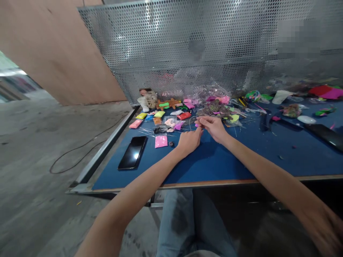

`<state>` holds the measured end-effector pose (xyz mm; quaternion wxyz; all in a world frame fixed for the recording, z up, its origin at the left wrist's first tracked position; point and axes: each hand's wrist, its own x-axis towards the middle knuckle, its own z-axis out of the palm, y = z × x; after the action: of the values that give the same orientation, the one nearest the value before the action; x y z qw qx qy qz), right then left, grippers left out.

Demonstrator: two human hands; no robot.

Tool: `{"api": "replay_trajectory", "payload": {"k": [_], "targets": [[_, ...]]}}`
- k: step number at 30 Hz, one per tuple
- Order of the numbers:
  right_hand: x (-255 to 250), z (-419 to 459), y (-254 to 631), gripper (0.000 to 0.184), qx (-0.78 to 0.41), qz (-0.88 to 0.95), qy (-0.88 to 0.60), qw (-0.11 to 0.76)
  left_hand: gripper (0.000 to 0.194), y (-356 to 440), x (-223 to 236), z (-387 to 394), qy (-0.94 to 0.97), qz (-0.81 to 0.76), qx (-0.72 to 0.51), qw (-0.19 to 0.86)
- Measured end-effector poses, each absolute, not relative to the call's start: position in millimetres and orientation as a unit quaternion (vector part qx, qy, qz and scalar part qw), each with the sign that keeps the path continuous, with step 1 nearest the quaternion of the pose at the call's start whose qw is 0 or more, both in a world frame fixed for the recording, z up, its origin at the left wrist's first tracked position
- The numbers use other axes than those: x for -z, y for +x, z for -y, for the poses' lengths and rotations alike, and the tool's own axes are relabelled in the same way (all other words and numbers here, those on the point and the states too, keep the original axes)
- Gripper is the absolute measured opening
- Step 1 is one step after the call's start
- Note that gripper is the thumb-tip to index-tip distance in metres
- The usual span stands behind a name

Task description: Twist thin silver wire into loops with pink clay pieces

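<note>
Close together above the blue table, my left hand (pixel 189 141) and my right hand (pixel 213 128) meet at their fingertips. A small purple lump of modelling clay (pixel 197 125) shows between them, with the fingers of both hands closed on it. Beside it a thin pale wire (pixel 190 122) curves out in a loop; which fingers grip it I cannot tell. Just left of my left hand lie a small dark lump (pixel 171 144) and a pink clay packet (pixel 161 141). Behind my right hand is a heap of brownish moss-like material (pixel 214 107).
A black phone (pixel 132 152) lies at left on the blue table (pixel 214 167). Several coloured clay packets, a red one (pixel 184 116) among them, and thin wires lie behind it. A perforated metal panel (pixel 171 46) stands at the back. At right are a white oval object (pixel 306 119) and a dark device (pixel 328 135).
</note>
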<state>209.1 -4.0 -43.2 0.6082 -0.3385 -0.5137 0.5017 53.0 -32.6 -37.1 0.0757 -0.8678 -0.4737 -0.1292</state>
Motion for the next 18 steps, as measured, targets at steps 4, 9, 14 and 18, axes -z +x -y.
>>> {"api": "replay_trajectory", "payload": {"k": [4, 9, 14, 18], "targets": [[40.3, 4.8, 212.2, 0.032, -0.431, 0.561, -0.372, 0.601, 0.043, 53.0, 35.1, 33.8, -0.865, 0.480, 0.125, 0.079], [44.4, 4.0, 213.1, 0.030, -0.371, 0.590, -0.403, 0.593, 0.044, 52.9, 36.3, 32.0, -0.864, 0.480, 0.119, 0.094], [46.7, -2.8, 218.4, 0.028, -0.327, 0.597, -0.422, 0.599, 0.036, 51.9, 36.6, 32.0, -0.870, 0.451, 0.181, 0.084], [38.8, -6.6, 232.8, 0.026, -0.309, 0.567, -0.425, 0.635, 0.032, 46.9, 32.0, 24.4, -0.810, 0.426, 0.402, 0.015]]}}
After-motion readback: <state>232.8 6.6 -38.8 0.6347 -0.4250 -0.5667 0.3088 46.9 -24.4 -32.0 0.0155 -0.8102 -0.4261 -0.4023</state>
